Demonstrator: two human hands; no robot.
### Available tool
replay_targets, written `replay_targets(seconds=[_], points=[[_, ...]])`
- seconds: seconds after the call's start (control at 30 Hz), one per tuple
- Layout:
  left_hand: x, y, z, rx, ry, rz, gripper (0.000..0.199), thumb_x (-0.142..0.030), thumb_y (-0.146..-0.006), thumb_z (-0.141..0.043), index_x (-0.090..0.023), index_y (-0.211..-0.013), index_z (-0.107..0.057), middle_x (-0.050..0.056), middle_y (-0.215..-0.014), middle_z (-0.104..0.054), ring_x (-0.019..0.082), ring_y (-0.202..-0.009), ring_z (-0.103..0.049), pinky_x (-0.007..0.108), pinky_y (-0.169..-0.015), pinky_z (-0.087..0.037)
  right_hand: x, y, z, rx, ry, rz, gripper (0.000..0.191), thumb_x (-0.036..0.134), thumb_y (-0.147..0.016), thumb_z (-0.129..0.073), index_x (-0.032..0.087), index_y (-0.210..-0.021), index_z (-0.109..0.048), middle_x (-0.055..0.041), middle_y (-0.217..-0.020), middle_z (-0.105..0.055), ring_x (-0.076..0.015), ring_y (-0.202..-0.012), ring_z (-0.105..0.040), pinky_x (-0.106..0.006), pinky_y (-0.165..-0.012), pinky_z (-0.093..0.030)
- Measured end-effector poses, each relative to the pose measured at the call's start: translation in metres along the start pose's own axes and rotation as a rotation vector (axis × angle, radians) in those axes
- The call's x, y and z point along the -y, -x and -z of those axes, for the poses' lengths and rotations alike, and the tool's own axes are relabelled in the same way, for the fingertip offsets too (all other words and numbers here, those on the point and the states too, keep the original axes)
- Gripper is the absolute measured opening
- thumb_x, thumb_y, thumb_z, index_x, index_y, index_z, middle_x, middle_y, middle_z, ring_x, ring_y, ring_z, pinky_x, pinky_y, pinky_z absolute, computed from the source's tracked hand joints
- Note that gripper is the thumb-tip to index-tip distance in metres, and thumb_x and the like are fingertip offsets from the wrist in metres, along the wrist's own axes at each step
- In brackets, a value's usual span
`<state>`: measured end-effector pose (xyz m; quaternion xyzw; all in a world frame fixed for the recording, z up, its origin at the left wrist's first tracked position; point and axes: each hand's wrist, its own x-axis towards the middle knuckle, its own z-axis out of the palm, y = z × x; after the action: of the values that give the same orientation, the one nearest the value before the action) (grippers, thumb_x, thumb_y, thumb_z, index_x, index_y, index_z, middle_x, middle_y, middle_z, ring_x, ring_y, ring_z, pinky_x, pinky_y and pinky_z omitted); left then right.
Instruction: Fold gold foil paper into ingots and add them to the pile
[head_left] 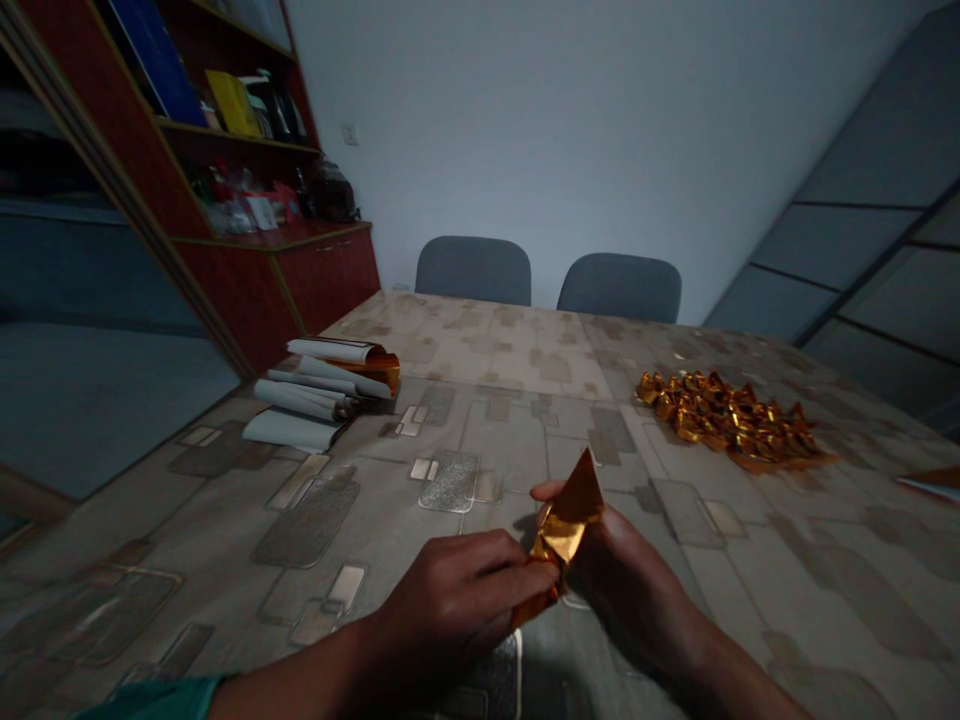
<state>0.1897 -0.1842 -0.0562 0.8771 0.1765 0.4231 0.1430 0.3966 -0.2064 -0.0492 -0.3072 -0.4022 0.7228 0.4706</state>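
Observation:
A folded piece of gold foil paper point(564, 530) is held between both hands above the near part of the table, one pointed end tilting up. My left hand point(469, 595) wraps its fingers round the lower end of the piece. Behind and to the right of it, my right hand point(619, 565) grips the upper part, its fingers partly hidden by the foil. At the right of the table sits a cluster of several folded gold foil pieces point(720, 415). Toward the left lie rolled and folded sheets point(315, 395), pale outside and gold inside.
The patterned tabletop point(480, 430) spreads under everything. Another gold sheet point(934, 482) lies at the right edge. Two grey chairs point(472, 270) stand at the far side. A red cabinet point(322, 270) with shelved items is at the back left.

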Motion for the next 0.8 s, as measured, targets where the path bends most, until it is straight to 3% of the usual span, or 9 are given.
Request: replay_targets(seconds=[0.17, 0.3, 0.4, 0.6, 0.67, 0.73, 0.8], points=[[-0.003, 0.000, 0.005, 0.180, 0.049, 0.116, 0.027, -0.017, -0.098, -0.054, -0.016, -0.121, -0.069, 0.011, -0.092, -0.073, 0.018, -0.077, -0.070, 0.025, -0.068, -0.055, -0.004, -0.004, -0.001, -0.140, 0.005, -0.010, 0.038, 0.048, -0.088, -0.070, 0.021, -0.114, -0.070, -0.0026, -0.084, -0.062, -0.0181, -0.076, -0.056, -0.030, -0.070, -0.041], [0.000, 0.001, 0.006, 0.186, 0.217, 0.163, 0.031, -0.017, -0.100, -0.051, -0.020, -0.127, -0.065, 0.009, -0.101, -0.076, 0.019, -0.086, -0.073, 0.025, -0.077, -0.056, -0.004, -0.007, -0.001, -0.239, 0.149, 0.000, 0.036, 0.047, -0.088, -0.073, 0.020, -0.110, -0.074, -0.0008, -0.079, -0.058, -0.0154, -0.072, -0.051, -0.027, -0.065, -0.038], [0.003, -0.001, 0.006, 0.169, 0.372, 0.246, 0.021, -0.021, -0.099, -0.056, -0.023, -0.114, -0.070, 0.005, -0.100, -0.077, 0.018, -0.090, -0.073, 0.025, -0.083, -0.056, -0.001, -0.006, -0.004, -0.218, 0.222, 0.007, 0.040, 0.050, -0.087, -0.073, 0.020, -0.114, -0.074, -0.0001, -0.077, -0.055, -0.0149, -0.070, -0.049, -0.027, -0.064, -0.037], [0.002, -0.005, 0.005, 0.155, 0.448, 0.299, 0.018, -0.019, -0.097, -0.059, -0.021, -0.104, -0.076, 0.008, -0.100, -0.079, 0.019, -0.093, -0.074, 0.028, -0.083, -0.056, 0.005, -0.007, -0.010, -0.200, 0.305, 0.068, 0.036, 0.047, -0.085, -0.075, 0.020, -0.110, -0.074, 0.0009, -0.076, -0.056, -0.0149, -0.070, -0.050, -0.028, -0.064, -0.039], [0.000, -0.004, 0.003, 0.142, 0.506, 0.398, 0.014, -0.019, -0.095, -0.062, -0.020, -0.096, -0.076, 0.007, -0.094, -0.079, 0.019, -0.088, -0.074, 0.028, -0.081, -0.055, 0.004, -0.008, -0.011, -0.176, 0.259, 0.093, 0.037, 0.042, -0.083, -0.078, 0.021, -0.113, -0.071, 0.0011, -0.079, -0.059, -0.0144, -0.071, -0.053, -0.027, -0.064, -0.040], [-0.002, -0.002, -0.001, 0.086, 0.657, 0.595, 0.003, -0.021, -0.089, -0.068, -0.020, -0.088, -0.071, 0.005, -0.086, -0.077, 0.018, -0.078, -0.073, 0.027, -0.073, -0.055, 0.003, -0.010, -0.011, -0.151, 0.181, 0.108, 0.040, 0.037, -0.080, -0.081, 0.023, -0.114, -0.065, 0.0018, -0.081, -0.062, -0.0136, -0.069, -0.056, -0.026, -0.063, -0.042], [-0.003, -0.002, -0.005, -0.011, 0.878, 0.836, 0.016, -0.026, -0.083, -0.074, -0.020, -0.085, -0.060, 0.001, -0.079, -0.074, 0.016, -0.067, -0.071, 0.024, -0.062, -0.053, 0.000, -0.012, -0.011, -0.130, 0.129, 0.106, 0.041, 0.034, -0.078, -0.084, 0.025, -0.109, -0.059, 0.0033, -0.081, -0.064, -0.0126, -0.067, -0.058, -0.025, -0.061, -0.043]])
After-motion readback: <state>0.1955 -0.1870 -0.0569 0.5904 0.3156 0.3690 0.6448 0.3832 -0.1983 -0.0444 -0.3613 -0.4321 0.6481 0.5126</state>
